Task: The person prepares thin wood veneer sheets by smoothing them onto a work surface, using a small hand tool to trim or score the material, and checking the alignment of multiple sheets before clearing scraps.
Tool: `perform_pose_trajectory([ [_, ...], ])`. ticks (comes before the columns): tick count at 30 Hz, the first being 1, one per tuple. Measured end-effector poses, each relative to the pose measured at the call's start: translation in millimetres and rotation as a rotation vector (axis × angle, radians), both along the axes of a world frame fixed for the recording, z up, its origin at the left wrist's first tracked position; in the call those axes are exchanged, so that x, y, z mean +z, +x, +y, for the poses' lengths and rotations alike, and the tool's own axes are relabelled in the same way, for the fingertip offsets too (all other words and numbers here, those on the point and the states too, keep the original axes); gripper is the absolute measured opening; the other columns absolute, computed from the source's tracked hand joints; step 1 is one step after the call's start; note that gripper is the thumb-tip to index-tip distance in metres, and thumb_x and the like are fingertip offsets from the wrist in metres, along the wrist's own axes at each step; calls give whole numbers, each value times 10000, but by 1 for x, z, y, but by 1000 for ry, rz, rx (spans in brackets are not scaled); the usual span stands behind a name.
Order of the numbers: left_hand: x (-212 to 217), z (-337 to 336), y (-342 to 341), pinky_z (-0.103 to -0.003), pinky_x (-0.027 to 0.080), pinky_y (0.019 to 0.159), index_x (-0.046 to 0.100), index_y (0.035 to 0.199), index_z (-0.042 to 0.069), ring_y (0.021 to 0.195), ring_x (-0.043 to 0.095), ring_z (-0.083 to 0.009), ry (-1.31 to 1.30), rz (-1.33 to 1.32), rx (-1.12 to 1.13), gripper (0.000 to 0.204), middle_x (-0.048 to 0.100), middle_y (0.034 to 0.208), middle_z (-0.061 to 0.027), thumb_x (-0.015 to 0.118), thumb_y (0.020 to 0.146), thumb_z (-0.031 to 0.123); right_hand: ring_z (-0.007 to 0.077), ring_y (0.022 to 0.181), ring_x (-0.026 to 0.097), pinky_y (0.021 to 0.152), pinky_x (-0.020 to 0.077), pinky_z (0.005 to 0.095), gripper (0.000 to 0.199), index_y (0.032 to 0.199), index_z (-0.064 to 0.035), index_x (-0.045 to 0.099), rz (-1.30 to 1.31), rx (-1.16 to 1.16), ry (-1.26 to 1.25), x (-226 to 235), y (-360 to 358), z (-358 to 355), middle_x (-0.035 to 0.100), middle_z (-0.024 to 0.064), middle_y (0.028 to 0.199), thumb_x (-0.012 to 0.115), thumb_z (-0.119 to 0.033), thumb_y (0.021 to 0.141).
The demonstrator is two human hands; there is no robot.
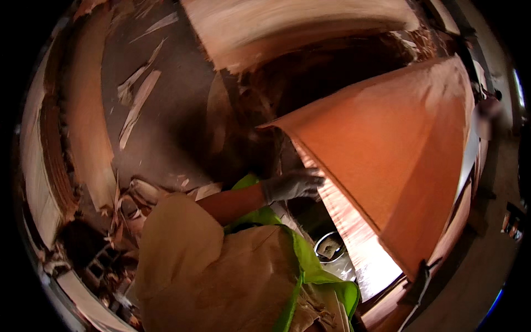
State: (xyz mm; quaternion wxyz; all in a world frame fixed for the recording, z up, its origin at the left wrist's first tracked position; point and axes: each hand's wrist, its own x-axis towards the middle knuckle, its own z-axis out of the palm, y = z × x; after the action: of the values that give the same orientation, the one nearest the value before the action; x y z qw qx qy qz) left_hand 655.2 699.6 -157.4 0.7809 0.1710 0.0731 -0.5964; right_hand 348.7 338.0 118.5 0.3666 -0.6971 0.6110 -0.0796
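My left hand, in a grey glove, reaches to the near-left edge of a large orange-brown sheet of wood veneer. Its fingers are stretched out at that edge, and their tips seem to touch it. The sheet is bent, with one corner lifted toward the middle of the view, and bright light falls on its pale lower strip. My right hand does not show. Below the left hand is a round, shiny-rimmed object whose kind I cannot make out.
Another pale veneer sheet lies at the far side. Long strips and stacked sheets line the left. Torn wood scraps litter the dark floor. A hollow block sits at lower left. A blurred shape shows at far right.
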Motion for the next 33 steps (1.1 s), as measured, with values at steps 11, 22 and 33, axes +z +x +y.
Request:
perform_pose_trajectory([
  [11, -13, -47, 16, -335, 413, 969, 410, 1220, 31, 1130, 486, -211, 43, -57, 700, 307, 469, 1242, -91, 400, 951, 179, 145, 630, 447, 455, 352, 276, 389, 1115, -106, 464, 160, 106, -222, 74, -56, -39, 503, 33, 891, 532, -385, 853],
  [22, 70, 9, -135, -321, 385, 997, 442, 1244, 41, 1127, 495, -170, 146, -228, 595, 381, 528, 1211, -57, 437, 931, 259, 83, 582, 367, 464, 294, 249, 157, 890, -112, 523, -128, -42, -255, 5, -311, -11, 433, -35, 730, 568, -256, 847],
  [33, 42, 15, -224, -296, 414, 854, 508, 1175, 64, 983, 531, -170, 308, -448, 456, 355, 568, 1078, -61, 530, 852, 210, 78, 656, 460, 591, 376, 240, 139, 878, -1, 635, -328, -156, -163, -47, -445, 49, 572, -19, 748, 617, -123, 816],
])
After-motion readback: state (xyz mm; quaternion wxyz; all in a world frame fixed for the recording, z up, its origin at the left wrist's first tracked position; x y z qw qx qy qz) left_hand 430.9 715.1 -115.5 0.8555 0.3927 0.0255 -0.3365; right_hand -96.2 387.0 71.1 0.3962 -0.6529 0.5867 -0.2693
